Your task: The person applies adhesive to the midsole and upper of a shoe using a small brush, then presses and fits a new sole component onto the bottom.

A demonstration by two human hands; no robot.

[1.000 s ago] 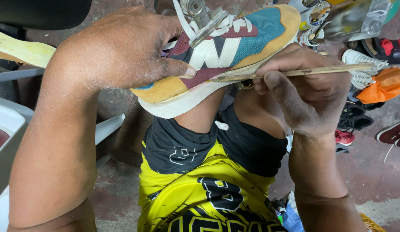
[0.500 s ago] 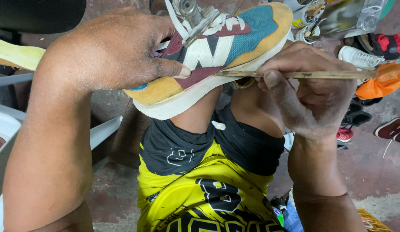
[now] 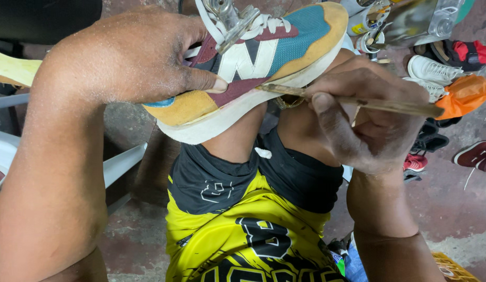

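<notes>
Gripping the multicoloured sneaker point(image 3: 253, 68) over its heel and upper, the left hand point(image 3: 133, 57) has its fingers curled around the shoe and its thumb pressed flat on the maroon side panel, holding it tilted above the person's lap. Right hand point(image 3: 358, 122) pinches a thin wooden stick point(image 3: 352, 100) between thumb and fingers, with the stick's tip set at the seam where the white sole meets the yellow edge near the toe. Judging by that seam, the work along the sole line looks partly done at most; whether glue lies there is too small to tell. Metal shoe stand point(image 3: 227, 18) parts rise through the laces. Other shoes point(image 3: 431, 70), an orange bag point(image 3: 465, 94) and a white plastic chair point(image 3: 123, 164) crowd the red floor point(image 3: 452, 209), none blocking the hands.
</notes>
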